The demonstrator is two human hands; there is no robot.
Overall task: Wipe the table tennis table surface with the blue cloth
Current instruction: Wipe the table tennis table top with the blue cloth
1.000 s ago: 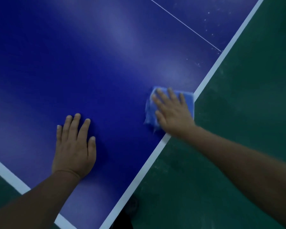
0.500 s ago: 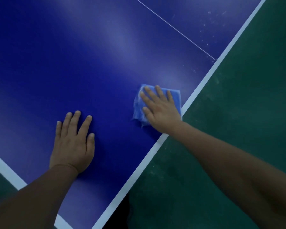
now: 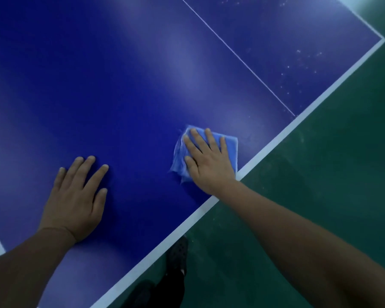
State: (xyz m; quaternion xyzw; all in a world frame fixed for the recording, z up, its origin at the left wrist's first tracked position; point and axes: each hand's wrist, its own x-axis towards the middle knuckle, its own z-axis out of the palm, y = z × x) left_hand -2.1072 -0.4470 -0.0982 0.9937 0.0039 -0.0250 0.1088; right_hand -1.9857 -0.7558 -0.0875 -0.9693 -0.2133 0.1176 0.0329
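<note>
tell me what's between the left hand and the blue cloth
Only bare table surface in the head view: nothing lies between the left hand and the blue cloth under the right hand.

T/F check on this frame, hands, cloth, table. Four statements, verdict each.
1. The right hand presses flat on the blue cloth. True.
2. The left hand holds a second cloth. False: it rests bare on the table surface.
3. The cloth lies near the white edge line. True.
4. White specks lie under the left hand. False: they show beyond the thin centre line, towards the far corner.
</note>
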